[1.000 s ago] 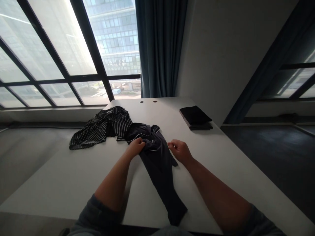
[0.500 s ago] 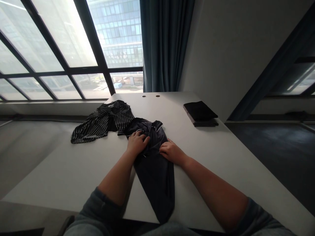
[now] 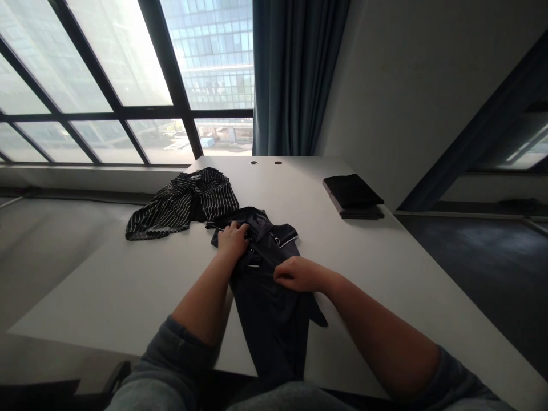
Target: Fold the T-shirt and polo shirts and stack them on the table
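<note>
Operating at a distance, I have my left hand (image 3: 233, 240) closed on the dark satin shirt (image 3: 268, 325), its fingers curled into the cloth of the front, just near of the collar (image 3: 278, 233). My right hand (image 3: 297, 274) lies across the shirt's front, nearer the table's near edge and to the right of the left hand, with its fingers bent toward the left hand; I cannot tell whether it pinches the cloth or only rests on it. The shirt lies lengthwise between both forearms on the white table (image 3: 128, 285), collar far, lower end running toward the near edge. One short sleeve (image 3: 319, 318) juts out to the right, just beyond my right wrist.

Just beyond the shirt's far left corner, and touching it, lies a crumpled black pinstriped garment (image 3: 182, 202). Well to the far right, a folded black garment (image 3: 353, 191) sits on a flat dark stack (image 3: 359, 213). Two small round holes (image 3: 266, 162) mark the table's far end, below a tall window (image 3: 107, 74) and a blue-grey curtain (image 3: 295, 74).
</note>
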Action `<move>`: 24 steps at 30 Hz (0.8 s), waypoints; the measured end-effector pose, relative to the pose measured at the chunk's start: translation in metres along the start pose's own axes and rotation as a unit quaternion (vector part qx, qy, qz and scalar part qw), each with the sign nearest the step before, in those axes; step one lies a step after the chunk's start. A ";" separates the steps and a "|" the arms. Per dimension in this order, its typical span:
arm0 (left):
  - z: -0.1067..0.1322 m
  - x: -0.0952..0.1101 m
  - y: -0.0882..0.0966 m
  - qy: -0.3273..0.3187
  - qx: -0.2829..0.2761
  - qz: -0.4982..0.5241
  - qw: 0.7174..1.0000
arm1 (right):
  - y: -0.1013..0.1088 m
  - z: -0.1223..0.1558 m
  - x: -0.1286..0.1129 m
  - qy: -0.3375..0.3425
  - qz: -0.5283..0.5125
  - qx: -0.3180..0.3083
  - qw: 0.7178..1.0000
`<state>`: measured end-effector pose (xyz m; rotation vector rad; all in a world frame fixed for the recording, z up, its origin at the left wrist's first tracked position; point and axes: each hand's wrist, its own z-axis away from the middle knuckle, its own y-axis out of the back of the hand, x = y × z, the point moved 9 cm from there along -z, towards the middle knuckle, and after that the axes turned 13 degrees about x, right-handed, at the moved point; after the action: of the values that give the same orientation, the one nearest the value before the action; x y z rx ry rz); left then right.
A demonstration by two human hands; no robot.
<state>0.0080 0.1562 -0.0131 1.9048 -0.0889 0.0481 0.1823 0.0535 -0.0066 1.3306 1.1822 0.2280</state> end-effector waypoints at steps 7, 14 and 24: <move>-0.002 0.002 -0.015 -0.007 -0.039 0.010 0.999 | 0.049 -0.056 0.042 -0.047 0.057 0.235 0.969; -0.003 0.007 -0.012 -0.088 -0.004 0.042 0.995 | 0.014 -0.096 0.076 -0.009 0.144 0.197 0.970; -0.001 0.031 0.017 -0.152 0.114 0.147 0.971 | 0.043 -0.078 0.075 -0.017 0.156 0.234 0.959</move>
<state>0.0374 0.1499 0.0056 2.1016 -0.5962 -0.0354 0.1775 0.1688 0.0046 1.9333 1.0265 0.1527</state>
